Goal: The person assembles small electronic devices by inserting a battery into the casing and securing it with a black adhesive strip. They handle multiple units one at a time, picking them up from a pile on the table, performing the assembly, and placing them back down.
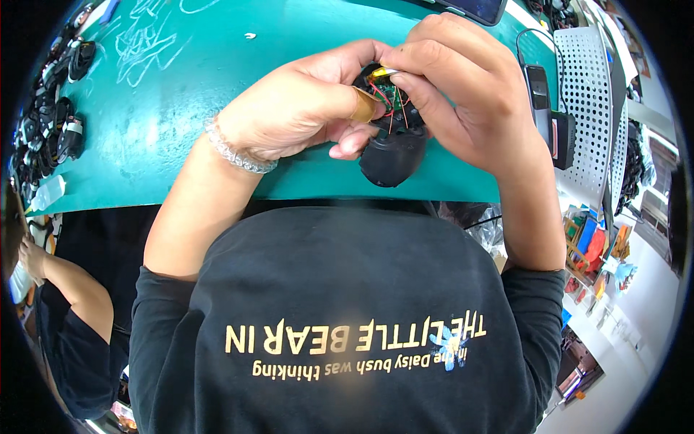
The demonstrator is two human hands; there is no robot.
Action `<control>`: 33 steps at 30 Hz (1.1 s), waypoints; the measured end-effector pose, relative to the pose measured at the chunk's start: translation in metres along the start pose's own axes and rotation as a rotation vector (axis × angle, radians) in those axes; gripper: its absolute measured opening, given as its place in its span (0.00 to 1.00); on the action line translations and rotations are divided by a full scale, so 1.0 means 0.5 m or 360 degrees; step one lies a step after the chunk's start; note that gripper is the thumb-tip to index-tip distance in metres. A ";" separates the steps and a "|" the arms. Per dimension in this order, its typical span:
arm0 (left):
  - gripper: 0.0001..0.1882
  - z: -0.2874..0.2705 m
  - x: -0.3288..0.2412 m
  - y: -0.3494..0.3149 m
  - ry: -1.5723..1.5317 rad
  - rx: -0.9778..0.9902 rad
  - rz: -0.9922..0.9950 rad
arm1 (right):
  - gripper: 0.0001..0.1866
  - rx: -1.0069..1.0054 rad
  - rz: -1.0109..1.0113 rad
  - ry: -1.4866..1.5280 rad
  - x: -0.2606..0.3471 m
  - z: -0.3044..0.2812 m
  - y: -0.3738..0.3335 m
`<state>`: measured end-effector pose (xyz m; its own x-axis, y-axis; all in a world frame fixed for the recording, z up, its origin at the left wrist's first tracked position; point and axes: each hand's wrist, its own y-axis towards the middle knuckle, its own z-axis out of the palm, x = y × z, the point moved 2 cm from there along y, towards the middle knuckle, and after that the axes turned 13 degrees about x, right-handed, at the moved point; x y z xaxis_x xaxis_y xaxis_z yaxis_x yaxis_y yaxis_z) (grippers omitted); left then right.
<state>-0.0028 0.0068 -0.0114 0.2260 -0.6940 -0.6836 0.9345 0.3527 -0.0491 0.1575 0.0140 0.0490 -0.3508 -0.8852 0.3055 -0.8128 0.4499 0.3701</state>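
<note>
My left hand [293,108] is closed around an opened black rounded plastic housing [394,159], held just above the bench. A tan strip [363,105] wraps the left thumb, which presses at the housing's edge. Inside sits a green circuit board [389,94] with thin red wires [391,112] running across it towards the lower black half. With thumb and forefinger, my right hand [470,90] pinches a small yellow and silver piece [382,72] at the top of the housing; its exact kind is unclear. The other right fingers are curled, partly hiding the housing's right side.
The green bench top [173,137] bears chalk-like scribbles and a small white scrap [250,35]. Black cabled devices [69,130] pile up at its left edge. A phone [477,9] lies at the back, a white perforated rack [582,108] at right. Another person's arm [76,289] shows lower left.
</note>
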 end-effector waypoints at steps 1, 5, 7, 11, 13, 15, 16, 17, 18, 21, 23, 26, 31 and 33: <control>0.31 0.000 0.000 -0.001 -0.0021 -0.0009 0.0005 | 0.06 -0.0011 -0.0008 -0.0002 -0.001 0.000 0.001; 0.31 -0.006 0.005 0.002 -0.0019 0.0025 0.0007 | 0.07 0.0048 0.0101 0.0041 0.011 -0.012 0.006; 0.31 -0.002 0.002 0.002 -0.0026 0.0025 -0.0020 | 0.07 0.0003 0.0071 0.0070 0.005 -0.007 0.001; 0.14 0.000 0.002 0.002 -0.0118 0.0046 0.0041 | 0.08 -0.0015 0.0132 0.0116 -0.003 0.009 -0.013; 0.14 0.001 0.002 0.002 -0.0092 0.0027 0.0018 | 0.10 0.0098 0.0151 0.0114 0.012 -0.001 -0.007; 0.14 0.000 0.003 0.003 -0.0108 0.0031 0.0018 | 0.10 0.0094 0.0161 0.0120 0.013 0.002 -0.008; 0.14 0.000 0.004 0.003 -0.0117 0.0034 0.0019 | 0.10 0.0094 0.0165 0.0123 0.013 0.002 -0.008; 0.14 -0.001 0.005 0.003 -0.0116 0.0033 0.0006 | 0.10 0.0102 0.0169 0.0119 0.013 0.002 -0.008; 0.14 -0.002 0.006 0.003 -0.0116 0.0032 -0.0007 | 0.10 0.0110 0.0173 0.0115 0.014 0.001 -0.008; 0.25 -0.013 0.009 0.004 -0.0076 0.0062 -0.0072 | 0.10 0.0123 0.0156 0.0111 0.012 0.003 -0.008; 0.29 -0.014 0.010 0.005 -0.0063 0.0055 -0.0098 | 0.11 0.0119 0.0135 0.0105 0.011 0.005 -0.010; 0.26 -0.009 0.008 0.005 -0.0094 0.0017 -0.0097 | 0.12 0.0115 0.0111 0.0099 0.010 0.006 -0.011; 0.24 -0.006 0.008 0.004 -0.0158 0.0051 -0.0096 | 0.13 0.0101 0.0101 0.0091 0.013 0.002 -0.010; 0.17 -0.006 0.007 0.006 -0.0179 0.0072 -0.0063 | 0.13 0.0132 0.0139 0.0039 0.009 0.004 -0.021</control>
<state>-0.0002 0.0072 -0.0161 0.2158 -0.7736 -0.5958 0.9541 0.2969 -0.0399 0.1633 0.0051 0.0446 -0.4113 -0.8396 0.3549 -0.8157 0.5128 0.2677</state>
